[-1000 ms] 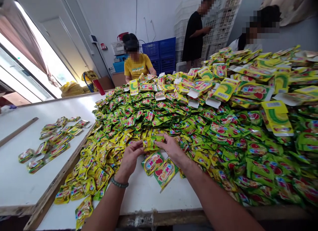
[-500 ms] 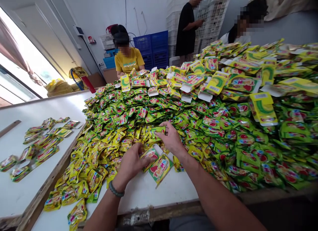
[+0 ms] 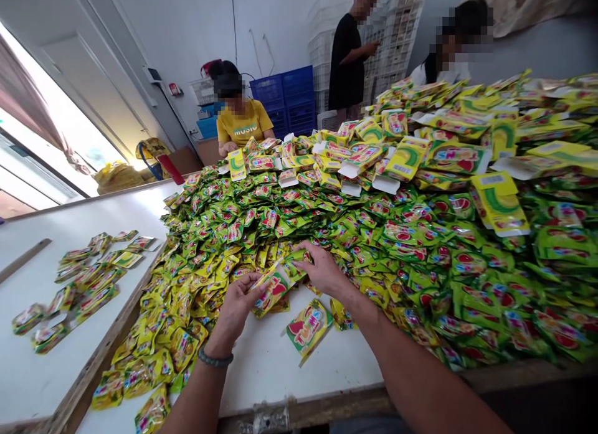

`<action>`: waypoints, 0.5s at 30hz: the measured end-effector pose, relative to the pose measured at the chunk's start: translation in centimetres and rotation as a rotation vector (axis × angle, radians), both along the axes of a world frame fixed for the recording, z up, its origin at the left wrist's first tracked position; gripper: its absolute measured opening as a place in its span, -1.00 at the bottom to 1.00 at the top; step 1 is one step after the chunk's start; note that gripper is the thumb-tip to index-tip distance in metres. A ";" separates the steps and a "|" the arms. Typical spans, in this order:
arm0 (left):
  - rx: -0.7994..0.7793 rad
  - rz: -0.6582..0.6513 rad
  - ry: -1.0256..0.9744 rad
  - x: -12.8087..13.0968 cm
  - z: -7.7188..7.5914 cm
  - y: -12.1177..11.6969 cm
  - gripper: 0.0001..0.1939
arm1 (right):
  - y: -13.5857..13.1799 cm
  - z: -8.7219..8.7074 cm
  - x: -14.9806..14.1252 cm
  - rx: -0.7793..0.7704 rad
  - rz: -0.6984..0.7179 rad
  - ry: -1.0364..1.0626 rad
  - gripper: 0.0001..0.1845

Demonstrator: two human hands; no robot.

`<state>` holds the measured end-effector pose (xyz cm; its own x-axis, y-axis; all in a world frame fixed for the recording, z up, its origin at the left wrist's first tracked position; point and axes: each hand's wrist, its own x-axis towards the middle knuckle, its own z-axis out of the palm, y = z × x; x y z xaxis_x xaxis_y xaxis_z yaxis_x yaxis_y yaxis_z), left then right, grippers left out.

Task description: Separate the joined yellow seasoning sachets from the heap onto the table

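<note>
My left hand [image 3: 242, 300] is closed on a small yellow-green candy box [image 3: 271, 291], tilted with its open end up and to the right. A green candy packet [image 3: 295, 267] is pinched in my right hand [image 3: 321, 269], its lower end at the box's mouth. How far the packet is inside I cannot tell. Below my hands, a second candy box [image 3: 308, 328] with a watermelon picture lies flat on the white table [image 3: 346, 368]. Yellow packets [image 3: 187, 309] are heaped around my left hand, and a pile of green packets [image 3: 420, 235] rises behind and right of my right hand.
Cartons [image 3: 406, 157] are stacked along the top of the pile. More boxes [image 3: 88, 272] lie on the left part of the table, past a wooden strip [image 3: 103, 340]. A person in a yellow shirt [image 3: 245, 119] sits opposite; two other people are farther right.
My left hand has lifted the box off the table and turned its open end toward my right hand. The green packet has come down to the box's mouth.
</note>
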<state>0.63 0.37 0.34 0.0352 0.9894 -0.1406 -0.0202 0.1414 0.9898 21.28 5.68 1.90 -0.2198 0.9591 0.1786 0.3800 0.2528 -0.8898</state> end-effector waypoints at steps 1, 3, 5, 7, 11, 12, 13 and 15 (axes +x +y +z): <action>0.009 0.001 0.003 0.1 -0.1 -0.1 -0.66 | -0.1 0.2 0.0 -0.009 0.033 -0.009 -0.78; 0.029 -0.017 0.016 0.2 -0.1 -0.1 -0.67 | -0.3 0.3 -0.2 0.000 0.094 -0.010 -0.77; 0.037 -0.046 0.017 0.5 -0.2 -0.2 -0.68 | -0.4 0.2 -0.4 0.059 0.111 -0.014 -0.77; 0.030 -0.043 -0.004 0.7 -0.1 -0.1 -0.67 | -0.3 -0.1 -0.7 0.117 0.076 -0.005 -0.77; 0.016 -0.003 -0.084 0.8 0.0 -0.1 -0.65 | 0.0 -0.9 -0.8 0.047 -0.038 0.006 -0.66; 0.015 -0.008 -0.098 0.9 0.0 -0.2 -0.65 | 0.0 -1.0 -0.8 0.032 -0.050 0.007 -0.63; 0.016 -0.017 -0.104 0.9 0.0 -0.2 -0.65 | -0.1 -1.2 -0.9 0.033 -0.046 0.010 -0.61; 0.004 -0.023 -0.110 0.9 0.1 -0.2 -0.65 | -0.3 -1.4 -1.1 0.067 -0.015 0.027 -0.59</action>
